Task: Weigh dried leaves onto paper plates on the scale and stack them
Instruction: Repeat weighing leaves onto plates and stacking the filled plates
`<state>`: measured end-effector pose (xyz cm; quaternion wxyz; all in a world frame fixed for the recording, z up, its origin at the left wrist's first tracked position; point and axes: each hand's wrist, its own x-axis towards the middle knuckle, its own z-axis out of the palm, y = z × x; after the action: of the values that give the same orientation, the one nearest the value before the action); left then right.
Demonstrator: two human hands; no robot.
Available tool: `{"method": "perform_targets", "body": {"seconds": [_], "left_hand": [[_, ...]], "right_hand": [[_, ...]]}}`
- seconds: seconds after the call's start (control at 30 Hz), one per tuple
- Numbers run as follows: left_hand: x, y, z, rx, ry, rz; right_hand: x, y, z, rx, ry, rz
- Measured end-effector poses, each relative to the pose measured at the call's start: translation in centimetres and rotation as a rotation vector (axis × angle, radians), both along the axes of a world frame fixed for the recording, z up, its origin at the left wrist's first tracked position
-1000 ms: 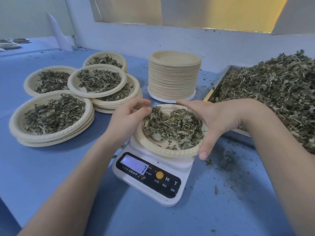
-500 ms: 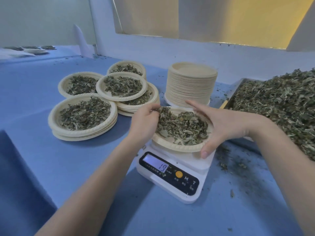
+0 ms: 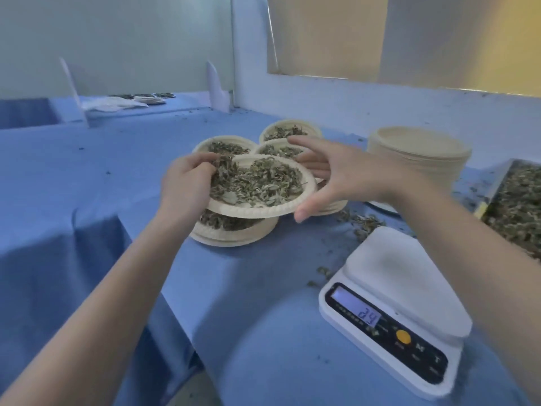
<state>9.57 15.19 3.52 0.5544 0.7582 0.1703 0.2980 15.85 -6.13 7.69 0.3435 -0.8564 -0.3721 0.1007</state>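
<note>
the stacking step is in hand: a filled plate (image 3: 254,210) is hovering just above the near stack (image 3: 234,234), well left of the scale (image 3: 401,303), whose white platform is sitting bare. the left hand (image 3: 184,189) is gripping the plate's left rim, fingers curled over the edge into the leaves (image 3: 257,183). the right hand (image 3: 336,177) is holding the right rim with fingers spread fairly straight along the far side and the thumb pointing down past the near edge.

the next move, by my reckoning, is calling for a level lowering so the plate nests square on the stack, then letting go without tipping it. a fresh plate from the empty pile (image 3: 418,153), behind the scale, would follow.

the plates are looking like pale moulded paper, round, shallow, with ribbed rims. the leaves are dry, curled, grey-green flakes, light and loose, likely to spill if the plate tilts. more are heaped in the tray (image 3: 515,197) right of the scale, and crumbs are lying on the blue cloth (image 3: 87,177).
</note>
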Motion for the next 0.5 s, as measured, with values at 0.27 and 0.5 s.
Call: {"method": "perform_targets", "body": {"seconds": [0.27, 0.5], "left_hand": [[0.7, 3.8, -3.4, 0.094, 0.088, 0.079], [1.5, 4.2, -6.0, 0.188, 0.046, 0.108]], "right_hand": [[2.6, 5.3, -3.3, 0.129, 0.007, -0.024], [3.1, 5.7, -5.2, -0.112, -0.250, -0.072]]}}
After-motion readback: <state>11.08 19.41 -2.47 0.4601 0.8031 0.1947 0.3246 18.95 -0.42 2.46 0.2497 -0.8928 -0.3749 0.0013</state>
